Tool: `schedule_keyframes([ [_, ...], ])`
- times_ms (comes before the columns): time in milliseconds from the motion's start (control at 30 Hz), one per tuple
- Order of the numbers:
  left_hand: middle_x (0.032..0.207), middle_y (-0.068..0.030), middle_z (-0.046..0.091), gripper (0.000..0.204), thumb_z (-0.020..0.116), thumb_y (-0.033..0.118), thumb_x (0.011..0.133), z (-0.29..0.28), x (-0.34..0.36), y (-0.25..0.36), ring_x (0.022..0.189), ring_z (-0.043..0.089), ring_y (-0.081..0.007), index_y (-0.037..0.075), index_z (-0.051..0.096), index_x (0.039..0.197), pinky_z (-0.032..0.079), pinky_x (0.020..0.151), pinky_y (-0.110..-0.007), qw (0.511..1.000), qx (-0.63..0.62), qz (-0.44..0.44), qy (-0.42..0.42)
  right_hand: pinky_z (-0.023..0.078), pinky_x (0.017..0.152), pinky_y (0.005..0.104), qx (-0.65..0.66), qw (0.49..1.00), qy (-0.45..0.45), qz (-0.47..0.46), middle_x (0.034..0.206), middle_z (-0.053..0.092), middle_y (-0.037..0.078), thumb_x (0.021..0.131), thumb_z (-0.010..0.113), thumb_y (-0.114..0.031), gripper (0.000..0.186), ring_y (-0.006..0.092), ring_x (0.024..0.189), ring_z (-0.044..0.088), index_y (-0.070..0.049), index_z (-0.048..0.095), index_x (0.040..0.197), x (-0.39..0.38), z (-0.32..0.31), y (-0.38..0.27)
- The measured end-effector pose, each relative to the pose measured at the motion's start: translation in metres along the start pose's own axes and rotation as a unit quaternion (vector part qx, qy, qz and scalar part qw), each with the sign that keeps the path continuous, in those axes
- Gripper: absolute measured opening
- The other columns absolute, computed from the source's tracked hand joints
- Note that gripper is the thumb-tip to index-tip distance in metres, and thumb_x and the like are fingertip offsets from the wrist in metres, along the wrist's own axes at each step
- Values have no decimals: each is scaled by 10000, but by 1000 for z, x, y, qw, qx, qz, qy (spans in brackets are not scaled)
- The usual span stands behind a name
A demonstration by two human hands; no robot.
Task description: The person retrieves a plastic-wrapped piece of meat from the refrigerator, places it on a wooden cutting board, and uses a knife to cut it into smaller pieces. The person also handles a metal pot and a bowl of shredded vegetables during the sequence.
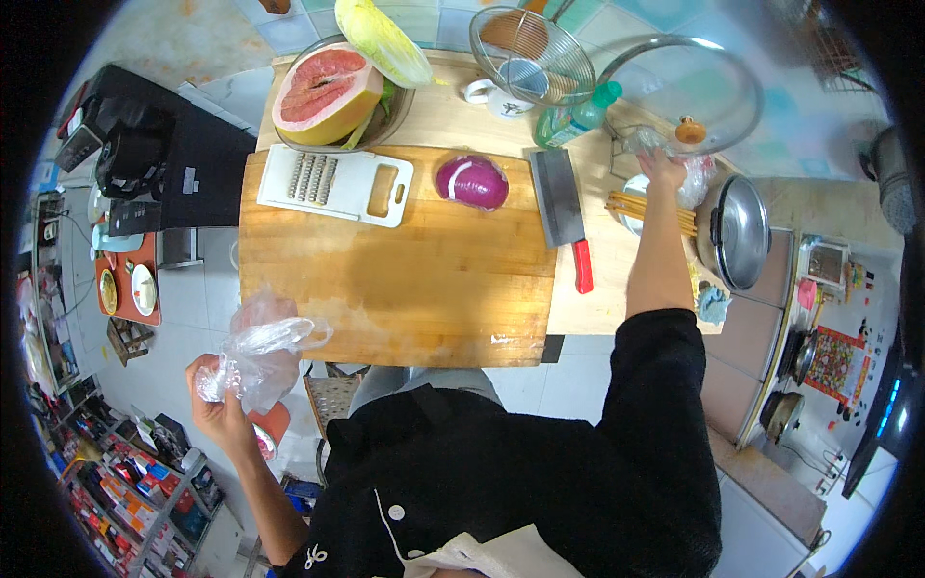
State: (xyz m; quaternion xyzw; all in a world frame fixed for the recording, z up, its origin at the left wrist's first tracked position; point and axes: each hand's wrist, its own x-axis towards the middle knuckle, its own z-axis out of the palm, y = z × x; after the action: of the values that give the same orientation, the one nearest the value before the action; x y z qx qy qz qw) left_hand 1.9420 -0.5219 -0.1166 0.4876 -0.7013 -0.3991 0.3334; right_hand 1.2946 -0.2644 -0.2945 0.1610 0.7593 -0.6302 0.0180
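My left hand (pixel 221 400) is closed on a crumpled clear plastic bag (pixel 262 361), held off the near left corner of the wooden cutting board (pixel 405 279). At the far right, my right hand (pixel 662 170) reaches over the counter, fingers curled into another clear plastic bag (pixel 696 180). Below that wrist lie wooden chopsticks (pixel 631 204) across a white bowl, which my forearm partly hides. On the board sits a shiny purple cabbage piece (pixel 472 183). A white grater (pixel 328 183) lies along its far left edge. The cleaver (pixel 556 197) with a red handle rests at the board's right edge.
A glass bowl (pixel 403 114) at the back left holds a cut pomelo (pixel 326 96) and a leafy cabbage (pixel 385 43). Further right stand a wire strainer (pixel 533 58), a white mug (pixel 496 100), a green bottle (pixel 575 118), a glass lid (pixel 727 82) and a metal pot (pixel 744 231).
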Motion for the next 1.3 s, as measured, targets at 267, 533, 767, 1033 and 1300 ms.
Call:
schedule_keyframes([
  [267,858,-85,504,212,539,-67,614,9,2,20,822,502,-195,-24,533,822,391,781,-269,997,70,15,15,428,871,462,-415,872,108,-235,1208,453,247,699,720,-232,664,389,1038,503,-19,415,1249,-24,-13,-15],
  [533,874,-109,540,210,623,-12,589,4,-2,20,859,525,-253,-2,585,795,395,794,-318,994,76,37,72,405,887,498,-594,781,3,-194,1187,535,123,786,555,-378,391,305,1119,477,-110,616,1065,-23,-15,-25],
  [767,886,-87,553,228,665,11,586,-8,-6,18,882,517,-270,27,605,805,378,814,-337,991,108,44,66,382,884,524,-525,812,13,-254,1161,534,139,770,582,-382,396,323,1094,483,-122,618,1067,-41,-17,-35],
  [1033,881,-97,551,261,655,7,627,-10,5,33,868,534,-267,57,631,883,417,787,-338,993,76,73,51,397,912,358,-235,876,-161,-388,1073,565,158,839,548,-95,279,254,1010,525,11,553,1096,-207,-1,-36],
  [1300,847,-46,629,189,655,48,755,16,37,5,720,584,-103,-21,602,924,469,639,-243,953,-293,-67,46,400,891,306,-70,763,-591,-252,1035,594,86,795,603,-49,301,173,977,540,-1,564,1090,-468,35,-38],
])
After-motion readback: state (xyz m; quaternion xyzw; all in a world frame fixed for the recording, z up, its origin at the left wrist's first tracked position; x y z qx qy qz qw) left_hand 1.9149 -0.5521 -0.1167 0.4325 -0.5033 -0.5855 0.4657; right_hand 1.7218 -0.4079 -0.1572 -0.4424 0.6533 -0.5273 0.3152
